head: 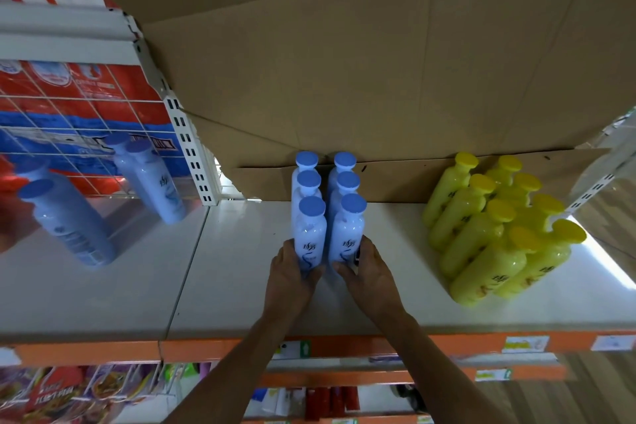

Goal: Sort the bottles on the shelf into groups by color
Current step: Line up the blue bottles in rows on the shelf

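Your left grip (292,273) clasps the front-left blue bottle (309,234), right grip (371,268) the front-right blue bottle (347,234); rightward, yellow bottles (481,237) look grouped; leftward, stray blue bottles (153,182) need joining.

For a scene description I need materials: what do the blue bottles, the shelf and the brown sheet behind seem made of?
Blue bottles: probably glossy plastic, with small bright highlights; caps look matte. Shelf: smooth white board, perhaps painted metal, faintly reflective. Brown sheet: cardboard, matte, with fold creases.
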A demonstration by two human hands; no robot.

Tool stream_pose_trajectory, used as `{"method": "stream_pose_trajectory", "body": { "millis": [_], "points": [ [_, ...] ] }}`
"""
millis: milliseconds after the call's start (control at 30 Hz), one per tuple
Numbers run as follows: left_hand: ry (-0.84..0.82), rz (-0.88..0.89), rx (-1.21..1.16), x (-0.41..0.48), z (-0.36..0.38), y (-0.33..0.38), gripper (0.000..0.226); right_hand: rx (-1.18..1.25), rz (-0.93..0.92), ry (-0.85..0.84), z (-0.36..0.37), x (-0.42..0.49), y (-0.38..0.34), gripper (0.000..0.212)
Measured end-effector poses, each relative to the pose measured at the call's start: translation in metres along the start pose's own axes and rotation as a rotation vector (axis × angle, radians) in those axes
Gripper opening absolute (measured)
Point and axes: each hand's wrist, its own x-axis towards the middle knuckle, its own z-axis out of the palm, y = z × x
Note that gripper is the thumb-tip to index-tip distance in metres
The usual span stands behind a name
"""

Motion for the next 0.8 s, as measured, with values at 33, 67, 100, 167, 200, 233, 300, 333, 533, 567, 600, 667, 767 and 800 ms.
{"method": "stream_pose_trajectory", "body": {
  "millis": [33,67,100,167,200,233,300,333,533,567,600,667,767,800],
  "points": [
    [0.001,-0.003,0.002,0.0,0.0,0.0,0.057,-0.01,0.003,-0.01,0.0,0.0,0.001,0.056],
    [0.004,-0.008,0.003,0.0,0.0,0.001,0.056,-0.021,0.005,-0.016,-0.001,0.0,0.003,0.054],
    [0.008,-0.014,0.005,0.0,0.0,0.002,0.056,-0.028,0.005,-0.018,-0.001,0.0,0.004,0.052],
    [0.011,-0.025,0.012,0.0,0.0,0.004,0.056,-0.031,0.003,-0.019,-0.002,0.001,0.006,0.049],
    [0.015,-0.025,0.012,0.0,0.001,0.004,0.055,-0.034,0.003,-0.024,-0.002,0.001,0.006,0.048],
    [0.015,-0.027,0.01,-0.001,0.002,0.003,0.055,-0.036,0.005,-0.032,-0.002,0.002,0.006,0.047],
    [0.018,-0.027,0.006,-0.002,0.002,0.003,0.055,-0.041,0.002,-0.04,-0.002,0.002,0.006,0.048],
    [0.02,-0.027,0.006,-0.002,0.002,0.003,0.056,-0.042,-0.002,-0.043,-0.002,0.001,0.007,0.048],
    [0.024,-0.034,0.015,0.0,0.001,0.003,0.054,-0.067,0.004,-0.088,-0.007,0.003,0.007,0.049],
    [0.028,-0.038,0.014,-0.001,0.001,0.003,0.054,-0.078,0.006,-0.093,-0.007,0.002,0.007,0.05],
    [0.031,-0.047,0.011,-0.001,0.0,0.003,0.055,-0.087,0.008,-0.094,-0.008,0.0,0.007,0.05],
    [0.032,-0.065,-0.001,-0.003,-0.003,0.002,0.059,-0.111,0.015,-0.087,-0.008,-0.007,0.01,0.046],
    [-0.003,-0.068,-0.007,-0.01,-0.008,-0.002,0.072,-0.172,-0.026,-0.025,-0.006,-0.023,0.011,0.034],
    [-0.012,-0.065,0.003,-0.013,-0.01,-0.003,0.075,-0.191,-0.049,-0.007,-0.005,-0.028,0.011,0.031]
  ]
}}
